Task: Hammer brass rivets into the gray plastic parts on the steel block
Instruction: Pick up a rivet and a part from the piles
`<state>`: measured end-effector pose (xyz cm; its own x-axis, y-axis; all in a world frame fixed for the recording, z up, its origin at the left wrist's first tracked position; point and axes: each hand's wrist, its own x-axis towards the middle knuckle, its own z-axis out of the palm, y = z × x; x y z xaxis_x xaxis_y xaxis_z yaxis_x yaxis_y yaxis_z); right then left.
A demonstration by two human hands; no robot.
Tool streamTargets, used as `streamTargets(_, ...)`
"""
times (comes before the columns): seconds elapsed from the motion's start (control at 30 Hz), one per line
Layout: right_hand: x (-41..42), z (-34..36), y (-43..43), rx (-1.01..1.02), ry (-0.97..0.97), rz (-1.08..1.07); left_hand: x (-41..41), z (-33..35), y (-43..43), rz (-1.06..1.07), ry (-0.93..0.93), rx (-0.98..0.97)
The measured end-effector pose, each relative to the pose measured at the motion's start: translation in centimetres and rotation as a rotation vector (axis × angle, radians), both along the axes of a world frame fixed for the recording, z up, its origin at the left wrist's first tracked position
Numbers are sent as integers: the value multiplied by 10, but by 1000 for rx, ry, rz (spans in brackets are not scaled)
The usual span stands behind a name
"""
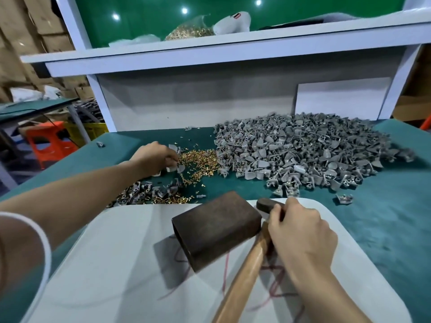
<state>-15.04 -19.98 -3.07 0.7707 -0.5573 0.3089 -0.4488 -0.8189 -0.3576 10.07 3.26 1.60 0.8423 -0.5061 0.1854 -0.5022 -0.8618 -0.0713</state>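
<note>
Steel block [217, 231] centre stage, both hands busy.
It sits on a white board [130, 264] on the counter [396, 206]. Right hand [300, 231] wraps the hammer [247, 271] just beside it. Left hand [152, 155] dips curled fingers into brass rivets [198, 159] by the gray plastic parts [303, 155]; can't tell whether it pinches anything.

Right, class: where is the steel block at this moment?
In the head view, the steel block sits low and centre on the white board, just left of the right hand gripping the hammer.
</note>
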Motion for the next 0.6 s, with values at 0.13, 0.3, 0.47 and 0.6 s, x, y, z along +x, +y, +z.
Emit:
streamTargets(0.13, 1, -1, -2, 7, -17, -11, -1, 12, 4, -106, 25, -1)
streamTargets(0.3, 3, -2, -3, 36, -48, -13, -6, 11, -4, -234, 33, -50)
streamTargets(0.47, 3, -2, -4, 36, -39, -19, -14, 2, -14, -317, 75, 165)
streamTargets(0.6, 4, -1, -3, 39, -37, -5, -15, -1, -15, -263, 57, 215)
